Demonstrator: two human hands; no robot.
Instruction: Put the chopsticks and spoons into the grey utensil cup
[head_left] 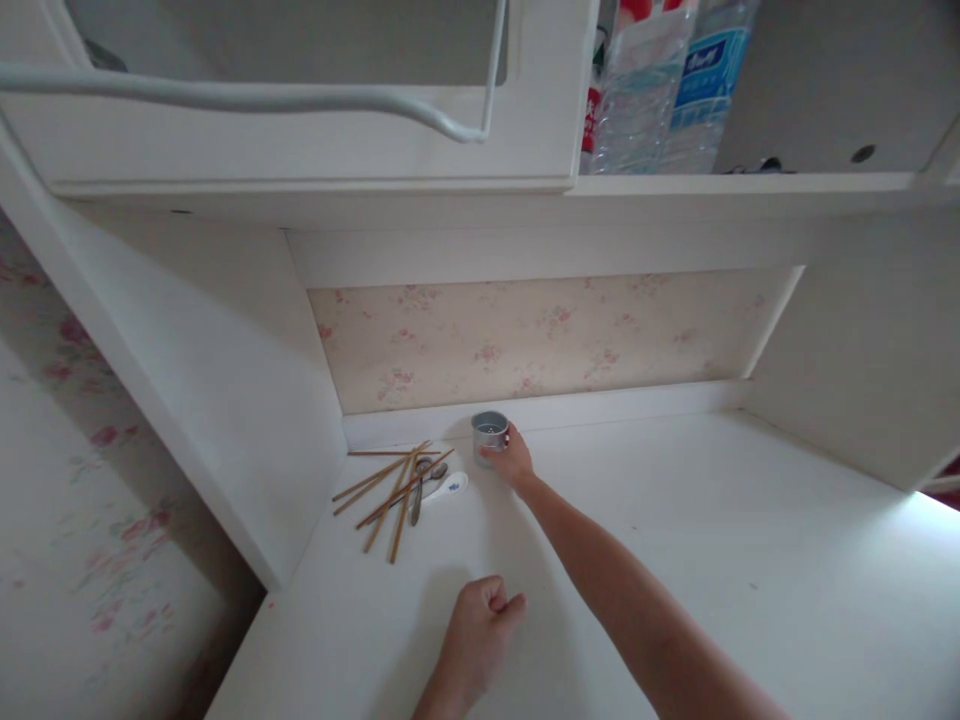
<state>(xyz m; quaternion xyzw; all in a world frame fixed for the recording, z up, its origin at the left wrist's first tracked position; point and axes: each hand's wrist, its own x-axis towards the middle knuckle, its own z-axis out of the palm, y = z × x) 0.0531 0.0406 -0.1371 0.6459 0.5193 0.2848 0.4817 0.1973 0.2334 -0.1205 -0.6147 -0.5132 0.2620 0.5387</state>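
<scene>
My right hand [511, 460] reaches to the back of the white desk and is closed around a small grey metal cup [490, 431], which stands upright with its mouth up. Left of the cup lies a loose pile of wooden chopsticks [381, 505], several crossing one another. Metal spoons [417, 500] lie among them, partly covered by chopsticks. A white spoon with a blue mark [451, 485] rests at the pile's right side. Nearer to me, my left hand [480, 625] is held in a fist above the desk, with nothing visible in it.
Overhead runs a white cabinet [315, 150] with a white bar [225, 95] along its front. Clear plastic bottles [645, 100] stand on its open shelf. A white side panel [217, 370] bounds the desk [675, 560] on the left, and flowered wallpaper [525, 340] shows behind.
</scene>
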